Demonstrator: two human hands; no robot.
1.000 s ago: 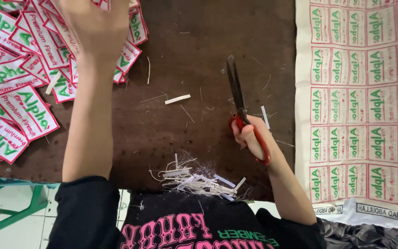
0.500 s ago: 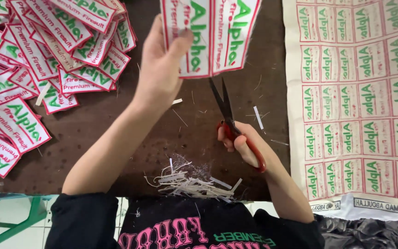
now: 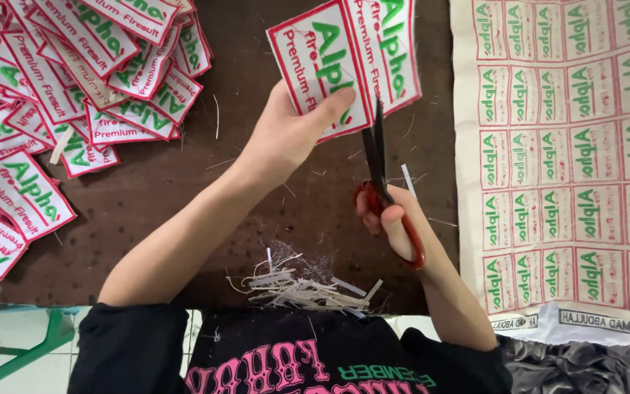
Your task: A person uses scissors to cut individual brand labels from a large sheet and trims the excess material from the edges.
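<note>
My left hand [image 3: 289, 131] grips a strip of two joined white fabric labels [image 3: 344, 55] with red borders and green lettering, held up over the dark brown table [image 3: 154, 211]. Just below, my right hand [image 3: 395, 222] holds red-handled scissors [image 3: 377, 171]. The dark blades point up and touch the bottom edge of the strip, at the line between the two labels.
A heap of cut labels [image 3: 60, 102] covers the table's left side. At the right lies a large uncut sheet of printed labels [image 3: 563, 153]. Thin white offcuts [image 3: 300, 284] are piled near the front edge, by my black shirt.
My left hand came back from the label heap with the two-label strip and lowered it toward the scissors. My right hand raised the scissors until the blades met the strip's edge.
</note>
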